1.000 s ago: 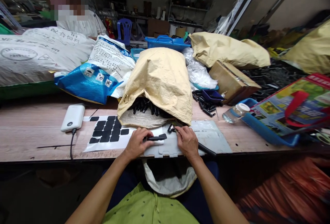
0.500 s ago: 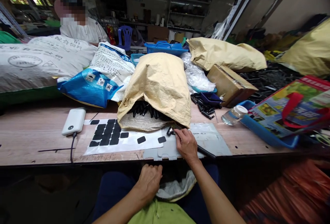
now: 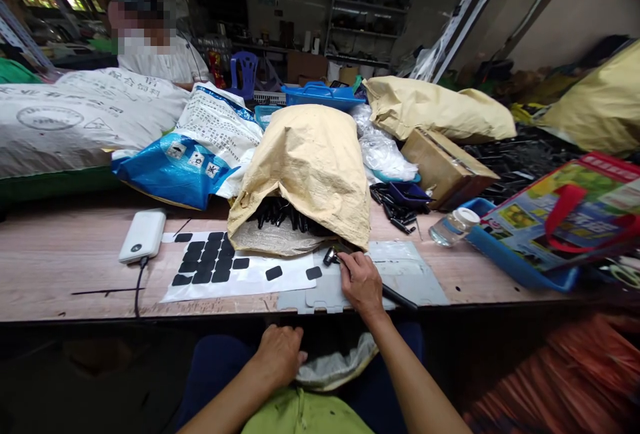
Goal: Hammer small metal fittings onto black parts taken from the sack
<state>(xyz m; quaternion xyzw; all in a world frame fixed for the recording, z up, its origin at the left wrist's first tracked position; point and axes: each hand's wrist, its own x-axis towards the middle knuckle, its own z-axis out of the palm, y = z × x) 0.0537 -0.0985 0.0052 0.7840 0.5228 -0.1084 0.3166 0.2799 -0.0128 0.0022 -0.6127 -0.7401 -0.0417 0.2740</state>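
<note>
My right hand [image 3: 361, 281] rests on a grey metal plate [image 3: 405, 267] at the table's front edge. It is closed around a tool whose metal head [image 3: 330, 257] points left and whose black handle [image 3: 400, 297] sticks out behind the wrist. My left hand [image 3: 277, 354] is below the table edge over my lap, at the rim of a grey bag [image 3: 340, 367]. Its fingers are curled and hidden, so I cannot tell if it holds anything. A white sheet [image 3: 250, 277] with several black pads [image 3: 207, 264] lies left of the plate.
A tan sack [image 3: 310, 167] lies open toward me with black parts [image 3: 283, 211] spilling from its mouth. Also on the table are a white power bank [image 3: 143, 235], a plastic bottle [image 3: 453, 226], a blue tray [image 3: 515, 257], a cardboard box [image 3: 445, 167] and printed sacks. Another person [image 3: 160, 47] sits far left.
My left hand left the white sheet with a black part and dropped below the table edge to the bag on my lap. The right hand and tool stayed put.
</note>
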